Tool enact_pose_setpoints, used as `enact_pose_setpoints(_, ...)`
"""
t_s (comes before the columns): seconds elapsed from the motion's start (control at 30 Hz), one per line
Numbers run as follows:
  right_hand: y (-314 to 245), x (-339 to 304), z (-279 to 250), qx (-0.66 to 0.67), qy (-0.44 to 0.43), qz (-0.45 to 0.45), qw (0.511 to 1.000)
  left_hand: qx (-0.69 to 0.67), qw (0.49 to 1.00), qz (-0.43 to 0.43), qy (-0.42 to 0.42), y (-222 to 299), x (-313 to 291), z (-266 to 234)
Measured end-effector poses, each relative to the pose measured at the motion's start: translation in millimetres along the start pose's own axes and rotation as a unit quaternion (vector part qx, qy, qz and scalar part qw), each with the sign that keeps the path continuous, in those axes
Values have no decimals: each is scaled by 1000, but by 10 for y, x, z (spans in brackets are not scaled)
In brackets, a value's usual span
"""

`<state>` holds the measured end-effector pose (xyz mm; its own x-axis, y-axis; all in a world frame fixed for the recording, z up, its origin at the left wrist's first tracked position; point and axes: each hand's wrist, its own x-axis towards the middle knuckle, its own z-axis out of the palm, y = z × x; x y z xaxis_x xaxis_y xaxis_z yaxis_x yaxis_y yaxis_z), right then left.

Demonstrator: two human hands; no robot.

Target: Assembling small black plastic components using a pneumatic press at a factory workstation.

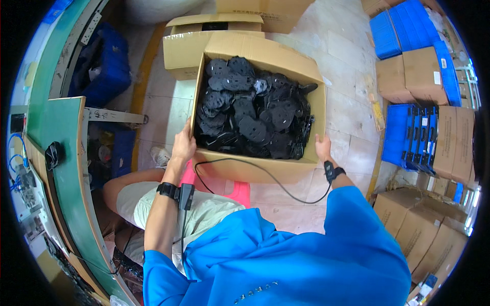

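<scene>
In front of me stands an open cardboard box (240, 162), its top flaps folded out. Many flat black plastic parts (250, 109) with rounded outlines fill it in a loose heap. My left hand (184, 143) grips the near left corner of the box, fingers against its outer side. At the near right corner, my right hand (323, 148) is closed on the box edge, its fingertips partly hidden. Each wrist wears a black strap with a small device, and a black cable (275, 178) loops across the box's near side between them.
A pink stool (239, 194) is partly under the box. Behind stands another cardboard box (181, 51). To the left are a green-topped workbench (71, 153) and a blue bin (109, 66). Blue crates (398, 135) and stacked cartons (408, 214) line the right side.
</scene>
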<state>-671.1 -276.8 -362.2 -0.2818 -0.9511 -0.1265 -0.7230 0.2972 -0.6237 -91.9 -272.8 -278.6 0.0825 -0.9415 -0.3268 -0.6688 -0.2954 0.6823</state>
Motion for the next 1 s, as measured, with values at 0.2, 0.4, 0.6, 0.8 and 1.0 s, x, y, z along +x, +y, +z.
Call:
enact_pose_setpoints(0.2,316,197,-250,-68,18,28,997,24,1000,9,-8,707,-249,-63)
enact_pose_setpoints(0.4,-6,85,18,-57,37,0,998,16,998,-64,-20,108,-35,-77)
enact_pose_setpoints(0.6,-291,111,193,-89,31,3,996,49,994,-92,-24,-148,-21,-122)
enact_pose_setpoints(0.8,-164,178,266,-268,-43,-51,961,8,1000,-20,22,673,-554,-900)
enact_pose_setpoints(1.0,-1315,628,256,-130,29,-91,987,-109,967,118,198,1109,-2422,-1828)
